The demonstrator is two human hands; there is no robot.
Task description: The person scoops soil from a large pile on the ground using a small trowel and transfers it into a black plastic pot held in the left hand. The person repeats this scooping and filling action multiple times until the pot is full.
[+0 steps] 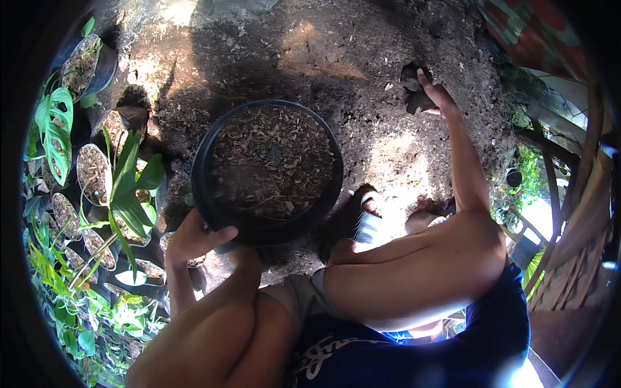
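In front of me a round black tub (202,178) stands on the ground, filled with brown soil mix (275,161) of wood chips and dry bits. My left hand (202,238) grips the tub's near left rim, thumb on top and the other fingers partly hidden below the edge. Far to the right my right hand (438,98), arm stretched out, is closed with its thumb up on a dark, crumpled bag-like piece (419,102). This piece is low over or on the soil; its exact kind is unclear in the shade.
Crowding the left side are several potted plants, among them a split-leaf plant (55,132) and a broad-leaved one (129,194). My sandalled foot (367,216) is right of the tub. Leaning wood and dry fronds (585,226) line the right edge. Chips litter the soil ground (252,58).
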